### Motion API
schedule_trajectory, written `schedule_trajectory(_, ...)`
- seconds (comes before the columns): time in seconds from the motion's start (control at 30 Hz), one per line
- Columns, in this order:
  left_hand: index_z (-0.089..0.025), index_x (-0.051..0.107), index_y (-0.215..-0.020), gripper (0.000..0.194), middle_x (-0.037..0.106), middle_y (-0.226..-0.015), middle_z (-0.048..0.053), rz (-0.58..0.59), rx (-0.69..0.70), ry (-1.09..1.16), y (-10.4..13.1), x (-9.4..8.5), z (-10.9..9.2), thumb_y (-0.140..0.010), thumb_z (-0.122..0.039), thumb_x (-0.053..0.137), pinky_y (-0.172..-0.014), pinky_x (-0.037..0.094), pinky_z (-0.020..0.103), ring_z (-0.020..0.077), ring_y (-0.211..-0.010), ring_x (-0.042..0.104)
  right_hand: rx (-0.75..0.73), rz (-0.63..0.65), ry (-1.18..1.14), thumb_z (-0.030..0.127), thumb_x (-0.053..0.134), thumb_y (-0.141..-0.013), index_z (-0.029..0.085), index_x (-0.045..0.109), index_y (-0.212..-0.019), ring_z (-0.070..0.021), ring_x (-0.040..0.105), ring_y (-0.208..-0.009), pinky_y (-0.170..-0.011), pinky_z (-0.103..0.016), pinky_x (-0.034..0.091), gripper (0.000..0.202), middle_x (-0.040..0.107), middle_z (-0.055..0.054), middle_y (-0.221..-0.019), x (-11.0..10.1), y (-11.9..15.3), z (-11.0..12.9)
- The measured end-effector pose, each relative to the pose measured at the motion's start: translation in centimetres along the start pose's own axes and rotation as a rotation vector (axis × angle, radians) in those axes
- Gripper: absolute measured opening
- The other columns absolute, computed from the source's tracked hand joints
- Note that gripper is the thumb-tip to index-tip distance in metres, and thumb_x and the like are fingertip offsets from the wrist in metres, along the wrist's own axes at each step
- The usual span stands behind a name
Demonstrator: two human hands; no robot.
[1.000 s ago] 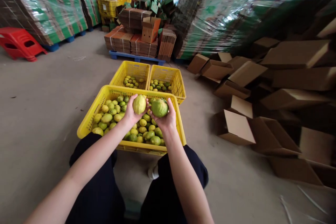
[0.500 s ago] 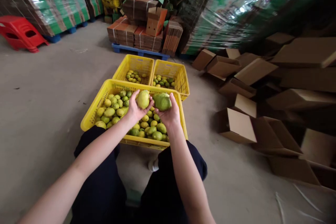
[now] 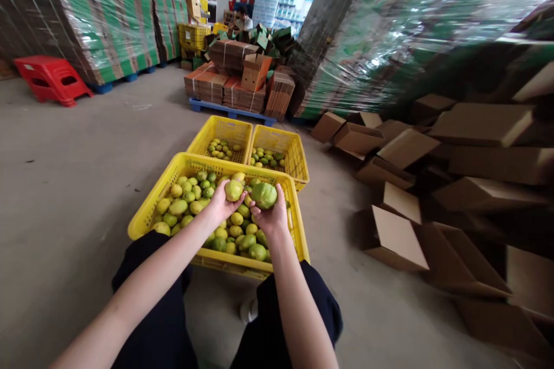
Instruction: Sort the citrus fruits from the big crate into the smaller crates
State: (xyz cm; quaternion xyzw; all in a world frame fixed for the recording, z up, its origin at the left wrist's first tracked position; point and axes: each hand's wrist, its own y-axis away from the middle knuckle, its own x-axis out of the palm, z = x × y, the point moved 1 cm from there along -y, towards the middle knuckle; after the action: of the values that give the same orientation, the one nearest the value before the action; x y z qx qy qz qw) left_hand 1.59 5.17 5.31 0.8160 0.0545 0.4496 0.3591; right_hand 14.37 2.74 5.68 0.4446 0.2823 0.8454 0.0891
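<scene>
Over a large yellow crate (image 3: 137, 220) full of yellow and green lemons (image 3: 178, 206), both hands are raised close together. My left hand (image 3: 222, 203) is closed around a yellowish lemon (image 3: 234, 189). A larger, bumpy green lemon (image 3: 264, 195) rests in my right hand (image 3: 273, 220), fingers and thumb curled about it. The two fruits are side by side, a small gap between them. Just beyond the crate stand two more yellow crates, the left one (image 3: 197, 141) and the right one (image 3: 302, 164), each with some lemons on its bottom.
Behind the crates, flattened cardboard boxes (image 3: 244, 97) are stacked on a blue pallet (image 3: 234, 112). Open cardboard boxes (image 3: 398, 236) lie heaped on the right. A red stool (image 3: 54, 79) stands at the left by wrapped pallets (image 3: 108, 17). A person (image 3: 243, 20) is in the background.
The view has tilted up, so the crates and hands sit lower in it and more of the background shows. Both hands keep hold of their lemons; the green one appears slightly turned.
</scene>
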Motion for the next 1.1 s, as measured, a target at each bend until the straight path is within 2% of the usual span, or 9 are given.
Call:
schedule_trajectory(0.2,-0.011,0.062,-0.1,0.031,0.064,-0.073,0.009,0.02,-0.044,0.043,0.6,-0.1,-0.3,-0.095,-0.032,0.039,-0.049,0.058,0.023,0.017,-0.064,0.064,0.036,0.039,-0.006,0.057,0.049,-0.093,0.018,0.063,-0.092,-0.0137,0.055,-0.049,-0.036,-0.02,0.045,0.042,0.067,-0.007,-0.07,-0.2,0.1,0.5)
schedule_trajectory(0.33,-0.014,0.06,-0.098,0.025,0.063,-0.076,0.008,0.039,0.032,-0.046,0.2,-0.1,-0.2,-0.092,-0.026,0.039,-0.049,0.053,0.02,0.017,-0.067,0.064,-0.07,0.086,0.075,0.054,0.061,-0.087,0.018,0.065,-0.091,-0.0129,0.056,-0.051,-0.038,-0.02,0.045,0.037,0.07,-0.005,-0.075,-0.3,-0.2,0.3)
schedule_trajectory(0.43,-0.021,0.052,-0.111,0.023,0.065,-0.092,0.004,0.042,0.267,-0.221,-0.3,-0.2,0.2,-0.088,-0.021,0.054,-0.062,0.056,0.024,0.016,-0.076,0.066,-0.282,0.049,0.213,0.049,0.076,-0.075,0.019,0.066,-0.092,-0.0158,0.063,-0.063,-0.048,-0.023,0.051,0.036,0.071,-0.003,-0.08,-0.7,-0.6,0.3)
schedule_trajectory(0.53,-0.028,0.045,-0.121,0.059,0.062,-0.12,0.003,0.13,0.664,-0.5,-0.5,-0.6,0.6,-0.073,-0.017,0.077,-0.085,0.056,0.032,0.0163,-0.095,0.066,-0.599,-0.067,0.459,0.045,0.086,-0.062,0.022,0.065,-0.101,-0.0205,0.068,-0.084,-0.069,-0.031,0.058,0.049,0.071,-0.001,-0.093,-1.3,-0.8,0.4)
schedule_trajectory(0.6,-0.026,0.05,-0.117,0.068,0.059,-0.127,0.006,0.206,0.845,-0.708,-0.4,-1.0,0.7,-0.061,-0.018,0.087,-0.094,0.052,0.035,0.019,-0.102,0.063,-0.813,-0.109,0.65,0.042,0.088,-0.057,0.024,0.065,-0.107,-0.0236,0.066,-0.1,-0.088,-0.038,0.056,0.058,0.07,-0.002,-0.104,-1.8,-0.6,0.7)
schedule_trajectory(0.73,-0.021,0.062,-0.107,0.063,0.06,-0.125,0.009,0.294,0.92,-0.846,-0.2,-1.6,0.3,-0.051,-0.02,0.091,-0.098,0.051,0.04,0.0247,-0.108,0.062,-1.033,-0.04,0.813,0.036,0.089,-0.056,0.026,0.064,-0.113,-0.0272,0.061,-0.114,-0.101,-0.044,0.05,0.063,0.067,-0.005,-0.119,-2.1,0.0,1.3)
schedule_trajectory(0.83,-0.019,0.067,-0.109,0.059,0.064,-0.126,0.009,0.366,0.738,-0.67,0.4,-1.6,-0.2,-0.053,-0.016,0.085,-0.102,0.049,0.04,0.0279,-0.117,0.061,-0.896,0.034,0.614,0.034,0.087,-0.058,0.027,0.063,-0.111,-0.023,0.066,-0.1,-0.088,-0.038,0.055,0.058,0.07,-0.002,-0.109,-1.9,0.5,1.4)
schedule_trajectory(1.0,-0.013,0.067,-0.104,0.034,0.073,-0.105,0.014,0.412,0.212,-0.251,1.1,-1.2,0.2,-0.072,-0.022,0.061,-0.09,0.058,0.042,0.0286,-0.107,0.069,-0.385,0.169,0.203,0.046,0.069,-0.076,0.019,0.066,-0.09,-0.0188,0.063,-0.063,-0.046,-0.027,0.048,0.031,0.07,-0.004,-0.077,-1.7,1.1,0.9)
schedule_trajectory(1.1,-0.014,0.064,-0.092,0.017,0.074,-0.089,0.012,0.312,0.147,-0.135,0.7,-1.0,0.7,-0.083,-0.024,0.054,-0.072,0.063,0.033,0.0236,-0.089,0.074,-0.182,0.145,0.071,0.047,0.064,-0.082,0.016,0.067,-0.092,-0.0182,0.063,-0.057,-0.042,-0.026,0.048,0.033,0.072,-0.007,-0.076,-2.1,1.3,0.4)
